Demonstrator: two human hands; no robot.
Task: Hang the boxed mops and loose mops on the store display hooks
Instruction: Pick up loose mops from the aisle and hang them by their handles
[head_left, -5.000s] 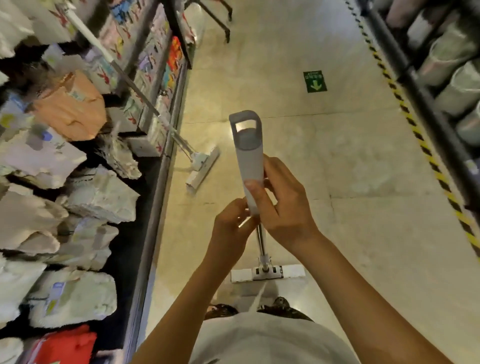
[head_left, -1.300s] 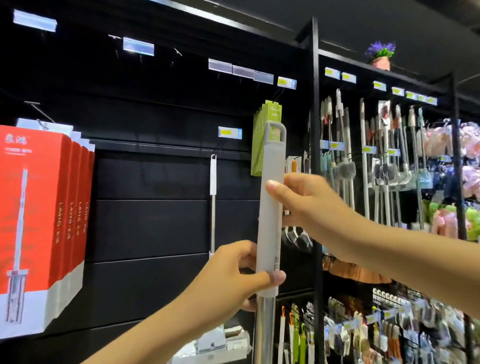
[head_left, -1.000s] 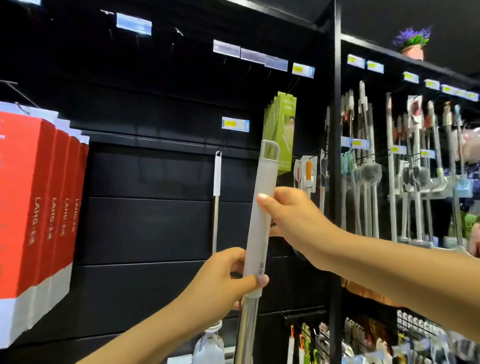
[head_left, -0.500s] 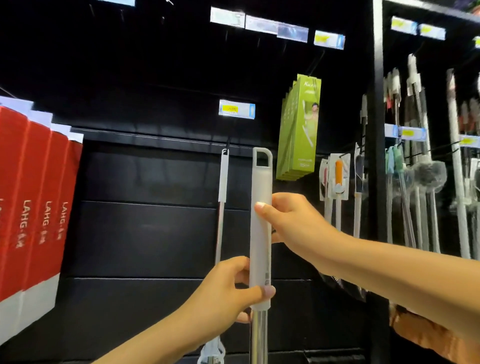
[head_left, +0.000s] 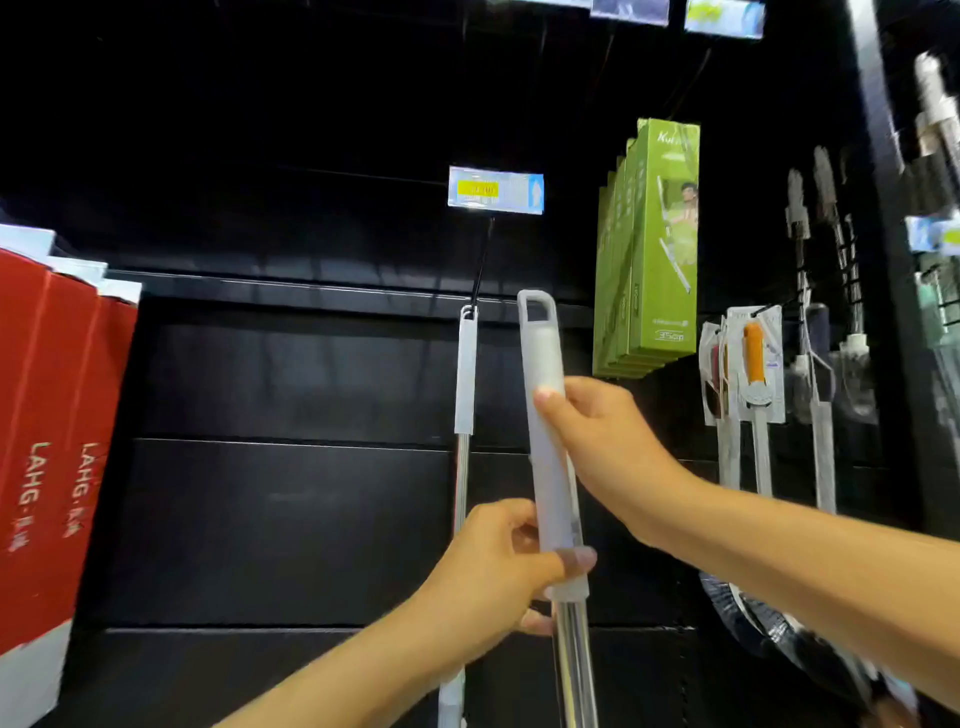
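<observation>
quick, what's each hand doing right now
Left hand: closed round the lower end of the loose mop's grey handle.
Right hand: closed round the same handle, higher up.

Both my hands on one mop handle, left low, right high.

My left hand (head_left: 493, 566) sits just below the middle of the frame, fingers curled behind the mop handle (head_left: 543, 364) and the thumb (head_left: 571, 558) laid across its front. The bare left forearm rises from the bottom edge, slanting up to the right. My right hand (head_left: 597, 441) is higher, right of centre, with the thumb tip pressed on the handle's front, the fingers wrapped behind it and the back of the hand showing. That bare forearm comes in from the right edge and slopes up to the left. The two hands are apart.
</observation>
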